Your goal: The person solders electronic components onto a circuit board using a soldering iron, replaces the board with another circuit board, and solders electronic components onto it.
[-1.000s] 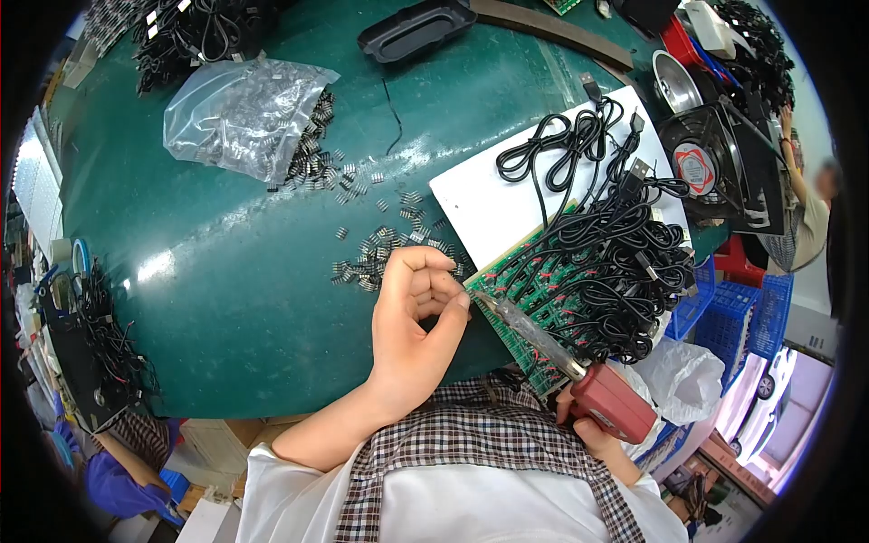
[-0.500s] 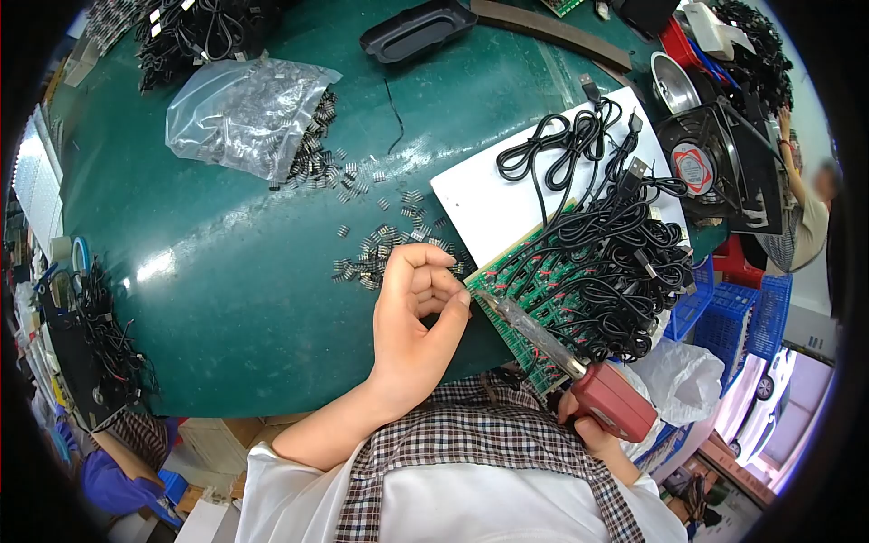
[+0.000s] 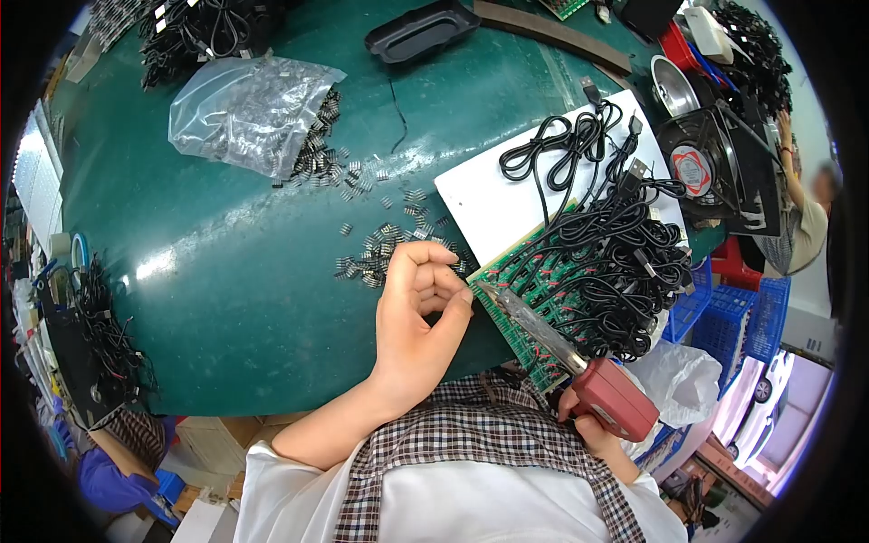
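Observation:
My right hand [image 3: 593,433] is wrapped around the handle of a red soldering gun [image 3: 614,398], whose long metal front points up and left. The tip lies over the upper left corner of a green circuit board panel [image 3: 507,312]. At that same corner is my left hand [image 3: 421,312], fingers curled in and thumb tip close to the board's edge. Whatever its fingertips pinch, if anything, is too small to make out. Bundled black USB cables [image 3: 597,271] cover much of the panel, with red wire ends showing among its parts.
Small metal-pinned connectors [image 3: 385,253] lie loose behind my left hand. A plastic bag [image 3: 244,113] spills more of them. A white board [image 3: 480,204] lies under the panel. Beyond stand a black tray [image 3: 421,34], a fan [image 3: 697,167] and a metal bowl [image 3: 674,83]. Other people sit at both sides.
The view has shifted very slightly. Both hands, the soldering gun and the panel hold nearly the same places.

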`<state>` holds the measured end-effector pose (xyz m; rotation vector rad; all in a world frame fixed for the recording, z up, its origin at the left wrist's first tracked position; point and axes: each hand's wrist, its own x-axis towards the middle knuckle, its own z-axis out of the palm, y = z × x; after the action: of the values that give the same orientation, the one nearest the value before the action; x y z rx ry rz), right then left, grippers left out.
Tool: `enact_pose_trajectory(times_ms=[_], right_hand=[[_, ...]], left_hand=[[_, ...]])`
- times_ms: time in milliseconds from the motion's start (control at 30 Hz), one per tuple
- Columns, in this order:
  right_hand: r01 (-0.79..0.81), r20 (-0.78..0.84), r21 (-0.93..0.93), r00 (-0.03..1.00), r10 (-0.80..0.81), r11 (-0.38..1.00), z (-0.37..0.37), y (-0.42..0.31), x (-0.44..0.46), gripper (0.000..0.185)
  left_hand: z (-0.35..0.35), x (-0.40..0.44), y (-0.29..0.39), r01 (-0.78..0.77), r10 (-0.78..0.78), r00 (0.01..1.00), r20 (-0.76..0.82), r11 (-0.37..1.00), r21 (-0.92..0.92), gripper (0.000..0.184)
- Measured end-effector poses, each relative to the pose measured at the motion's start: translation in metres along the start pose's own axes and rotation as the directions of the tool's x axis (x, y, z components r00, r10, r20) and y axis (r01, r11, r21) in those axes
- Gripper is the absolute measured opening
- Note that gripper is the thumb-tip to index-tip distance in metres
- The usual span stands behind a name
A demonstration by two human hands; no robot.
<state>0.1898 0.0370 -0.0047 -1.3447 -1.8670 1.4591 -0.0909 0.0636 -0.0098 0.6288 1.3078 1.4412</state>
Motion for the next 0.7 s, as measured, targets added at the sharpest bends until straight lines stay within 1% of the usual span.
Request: enact_pose_trajectory(times_ms=[67,133,233,267,300,333,433,500,533,567,600,667,700], right_hand=[[-0.027,0.000,-0.030,1.000,0.027,0.999,-0.002,0.005,-0.002,0.066],[0.032,0.001,-0.129,0.999,-0.032,0.991,-0.004,0.008,-0.004,0.066],[0.048,0.006,-0.141,0.999,-0.047,0.989,-0.006,0.014,-0.007,0.067],[0.049,0.006,-0.142,0.999,-0.049,0.989,-0.002,0.004,-0.002,0.067],[-0.063,-0.009,0.111,0.998,0.064,0.992,0.004,-0.015,0.007,0.065],[-0.166,0.006,0.357,0.985,0.175,0.919,0.008,-0.029,0.014,0.063],[-0.178,0.040,0.311,0.984,0.174,0.934,0.009,-0.039,0.019,0.063],[-0.179,0.062,0.291,0.984,0.169,0.940,0.005,-0.032,0.015,0.064],[-0.185,0.085,0.269,0.982,0.168,0.945,0.004,-0.030,0.014,0.064],[-0.182,0.085,0.270,0.983,0.164,0.946,0.004,-0.030,0.014,0.064],[-0.186,0.086,0.299,0.982,0.167,0.936,0.005,-0.031,0.014,0.064],[-0.190,0.088,0.332,0.981,0.170,0.924,0.007,-0.031,0.015,0.065],[-0.177,0.055,0.389,0.984,0.169,0.904,0.009,-0.031,0.017,0.062]], left_hand=[[0.000,0.000,0.000,-0.003,0.003,1.000,-0.003,1.000,-0.001,0.033],[0.000,0.000,0.000,-0.005,0.005,1.000,-0.005,1.000,-0.003,0.033],[0.000,0.000,0.000,0.004,-0.004,1.000,-0.001,1.000,-0.003,0.033],[0.001,0.000,0.000,-0.001,0.001,1.000,-0.005,1.000,-0.006,0.033],[0.001,0.000,0.000,-0.006,0.006,1.000,-0.010,1.000,-0.008,0.033],[0.000,0.000,0.000,-0.009,0.009,1.000,-0.010,1.000,-0.007,0.033],[0.001,-0.002,-0.002,-0.034,0.034,0.999,-0.007,0.999,0.020,0.035],[0.005,-0.004,0.002,-0.087,0.098,0.994,-0.051,0.980,0.177,0.036],[0.003,-0.006,0.006,-0.091,0.101,0.994,-0.050,0.980,0.179,0.036],[0.000,-0.009,0.012,-0.102,0.146,0.987,-0.071,0.898,0.427,0.036],[-0.006,-0.011,0.018,-0.097,0.193,0.978,-0.080,0.756,0.647,0.036],[-0.024,-0.009,0.026,-0.106,0.352,0.932,-0.088,0.498,0.861,0.033],[-0.032,-0.008,0.027,-0.104,0.401,0.913,-0.072,0.401,0.910,0.034]])
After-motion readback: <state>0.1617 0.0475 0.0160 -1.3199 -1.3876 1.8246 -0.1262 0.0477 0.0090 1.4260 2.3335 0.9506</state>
